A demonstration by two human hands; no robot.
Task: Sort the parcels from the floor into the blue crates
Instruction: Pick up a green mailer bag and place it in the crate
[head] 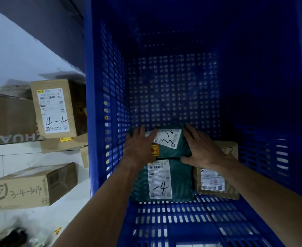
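I look down into a deep blue crate [173,82] with perforated walls. On its floor lies a green soft parcel [171,150] with a white label marked 3-2. My left hand [139,148] presses its left side and my right hand [203,150] its right side, so both hands grip it. Nearer to me lies a second green parcel [164,180] with a label ending in -4. A brown parcel [217,180] sits at the right of the crate floor, partly under my right wrist.
On the white tiled floor left of the crate lie cardboard boxes: one labelled 4-4 [55,107], one marked SF 3-4-3014 [31,186], a large brown one [11,118] and smaller ones [63,145] behind. A dark object [13,237] lies at bottom left.
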